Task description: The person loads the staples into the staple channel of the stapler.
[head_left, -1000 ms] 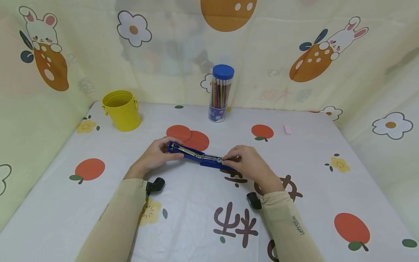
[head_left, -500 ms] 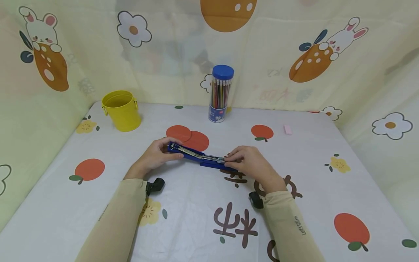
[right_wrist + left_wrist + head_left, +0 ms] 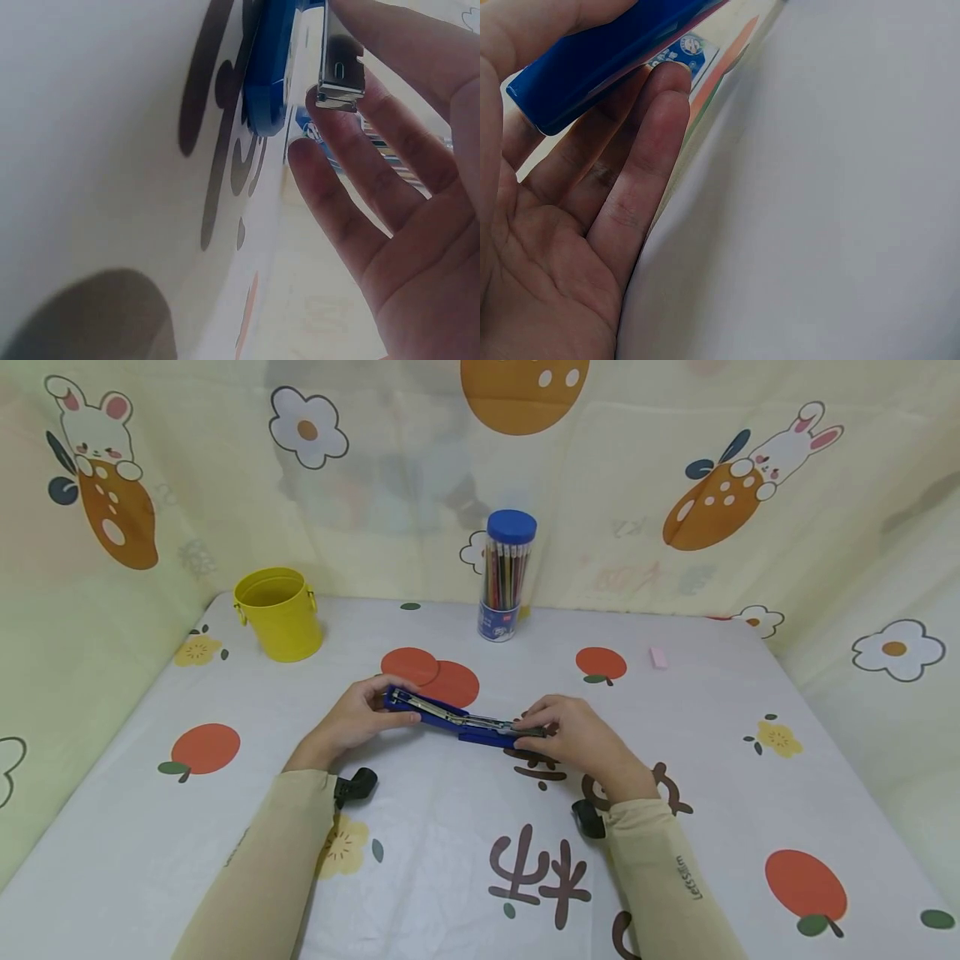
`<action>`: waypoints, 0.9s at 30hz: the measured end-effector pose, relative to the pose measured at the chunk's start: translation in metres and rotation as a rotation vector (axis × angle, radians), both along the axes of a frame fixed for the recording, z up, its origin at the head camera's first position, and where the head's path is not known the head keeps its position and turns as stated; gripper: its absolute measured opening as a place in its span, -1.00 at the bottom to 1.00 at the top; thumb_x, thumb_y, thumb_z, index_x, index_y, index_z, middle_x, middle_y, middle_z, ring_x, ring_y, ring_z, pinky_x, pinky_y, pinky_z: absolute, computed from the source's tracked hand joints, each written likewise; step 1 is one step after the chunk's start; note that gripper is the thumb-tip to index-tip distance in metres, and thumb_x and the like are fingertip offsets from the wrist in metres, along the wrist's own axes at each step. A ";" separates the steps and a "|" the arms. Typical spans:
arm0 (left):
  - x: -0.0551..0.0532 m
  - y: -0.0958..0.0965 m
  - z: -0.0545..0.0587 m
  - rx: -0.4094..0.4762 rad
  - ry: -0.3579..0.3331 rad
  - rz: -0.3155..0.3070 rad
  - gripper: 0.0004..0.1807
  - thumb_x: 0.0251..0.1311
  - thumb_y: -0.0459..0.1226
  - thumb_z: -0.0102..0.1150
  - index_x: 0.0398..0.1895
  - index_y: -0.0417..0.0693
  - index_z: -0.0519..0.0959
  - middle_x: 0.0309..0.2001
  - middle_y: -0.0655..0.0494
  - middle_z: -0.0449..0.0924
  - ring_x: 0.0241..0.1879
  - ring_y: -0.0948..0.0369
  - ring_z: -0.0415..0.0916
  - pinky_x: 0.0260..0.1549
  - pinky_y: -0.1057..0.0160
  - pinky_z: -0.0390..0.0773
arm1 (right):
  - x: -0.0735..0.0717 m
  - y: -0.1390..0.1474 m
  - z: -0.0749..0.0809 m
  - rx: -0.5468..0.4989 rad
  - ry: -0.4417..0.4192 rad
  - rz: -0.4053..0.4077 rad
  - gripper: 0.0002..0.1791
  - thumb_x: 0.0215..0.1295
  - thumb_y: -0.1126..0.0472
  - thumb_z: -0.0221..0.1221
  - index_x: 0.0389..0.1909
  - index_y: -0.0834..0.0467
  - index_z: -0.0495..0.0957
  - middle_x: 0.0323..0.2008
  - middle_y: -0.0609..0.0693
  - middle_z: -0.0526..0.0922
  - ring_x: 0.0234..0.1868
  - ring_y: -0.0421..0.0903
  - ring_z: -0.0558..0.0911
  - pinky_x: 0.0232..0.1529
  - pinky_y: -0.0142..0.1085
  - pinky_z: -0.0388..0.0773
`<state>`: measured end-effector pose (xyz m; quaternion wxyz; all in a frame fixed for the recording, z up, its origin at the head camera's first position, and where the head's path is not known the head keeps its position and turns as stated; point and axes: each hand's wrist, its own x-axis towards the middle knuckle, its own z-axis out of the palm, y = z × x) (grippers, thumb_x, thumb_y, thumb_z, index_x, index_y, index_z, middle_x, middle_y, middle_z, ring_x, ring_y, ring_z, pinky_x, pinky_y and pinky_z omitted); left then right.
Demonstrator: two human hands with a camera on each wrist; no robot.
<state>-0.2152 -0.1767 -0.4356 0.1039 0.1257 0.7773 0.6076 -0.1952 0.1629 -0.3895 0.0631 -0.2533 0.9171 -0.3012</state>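
A blue stapler (image 3: 432, 714) lies spread open in the middle of the table, its metal staple channel (image 3: 491, 722) showing. At its left end my left hand (image 3: 358, 714) holds the blue cover between thumb and fingers, raised off the cloth; the left wrist view shows that blue cover (image 3: 577, 79) in the grip. My right hand (image 3: 573, 739) pinches the far right end of the metal channel. Up close in the right wrist view, the metal end (image 3: 341, 71) stands between thumb and fingers, apart from the blue base (image 3: 268, 82), which is near the tablecloth. The fingertips partly hide the channel.
Behind the stapler stands a clear tub of pencils (image 3: 506, 577) with a blue lid. A yellow bucket (image 3: 281, 622) is at the back left, and a small pink block (image 3: 658, 657) lies at the back right. Patterned cloth covers the table (image 3: 420, 860) and hangs behind it.
My right hand has shifted slightly to the right, and the dark metal end now shows between its fingertips, over the blue base. My left hand has stayed in place.
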 end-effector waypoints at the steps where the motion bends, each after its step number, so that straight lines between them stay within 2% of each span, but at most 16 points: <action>1: 0.000 0.000 0.000 0.000 0.000 0.000 -0.49 0.13 -0.22 0.50 0.15 -0.08 0.58 0.05 -0.02 0.59 -0.05 -0.02 0.50 -0.10 0.20 0.50 | 0.000 0.000 0.000 0.003 0.007 0.009 -0.75 0.15 0.21 0.48 -0.11 0.09 0.80 -0.13 -0.04 0.68 -0.13 -0.06 0.61 -0.18 -0.20 0.56; 7: 0.000 0.000 0.001 -0.007 0.003 -0.003 -0.48 0.13 -0.20 0.51 0.15 -0.07 0.59 0.05 -0.01 0.58 -0.06 -0.02 0.50 -0.10 0.18 0.49 | -0.001 0.002 -0.001 0.020 0.014 0.003 -0.79 0.16 0.20 0.48 -0.17 0.09 0.81 -0.12 -0.04 0.68 -0.04 -0.03 0.61 -0.06 -0.13 0.56; 11: 0.000 0.000 0.001 -0.012 0.008 -0.004 -0.48 0.13 -0.19 0.50 0.15 -0.07 0.59 0.04 -0.02 0.58 -0.07 -0.02 0.49 -0.11 0.18 0.48 | -0.001 0.006 -0.002 0.019 0.007 -0.010 -0.80 0.15 0.18 0.48 -0.18 0.07 0.81 -0.09 -0.05 0.69 -0.03 -0.05 0.61 -0.07 -0.15 0.55; 19: 0.000 0.000 0.002 -0.019 0.008 0.001 -0.50 0.13 -0.20 0.50 0.15 -0.06 0.59 0.04 -0.02 0.58 -0.07 -0.02 0.50 -0.12 0.18 0.48 | -0.002 0.016 -0.002 -0.004 -0.005 -0.037 -0.90 0.14 0.18 0.49 -0.31 0.03 0.82 -0.17 -0.11 0.68 -0.08 -0.08 0.60 -0.09 -0.14 0.56; 23: 0.000 0.000 0.001 -0.015 0.003 -0.001 -0.50 0.13 -0.21 0.50 0.15 -0.07 0.58 0.05 -0.02 0.58 -0.05 -0.02 0.50 -0.08 0.17 0.49 | -0.003 0.019 -0.002 -0.050 -0.058 -0.045 -0.84 0.12 0.16 0.50 -0.25 0.04 0.80 -0.16 -0.11 0.69 -0.09 -0.07 0.61 -0.06 -0.12 0.57; 27: 0.000 0.000 0.000 -0.021 0.005 0.005 -0.50 0.13 -0.20 0.50 0.14 -0.05 0.59 0.05 -0.01 0.58 -0.06 -0.02 0.50 -0.10 0.16 0.48 | -0.004 0.022 -0.005 -0.103 -0.134 -0.098 -0.64 0.09 0.11 0.52 -0.07 0.05 0.74 -0.14 -0.08 0.70 -0.11 -0.06 0.66 -0.10 -0.12 0.61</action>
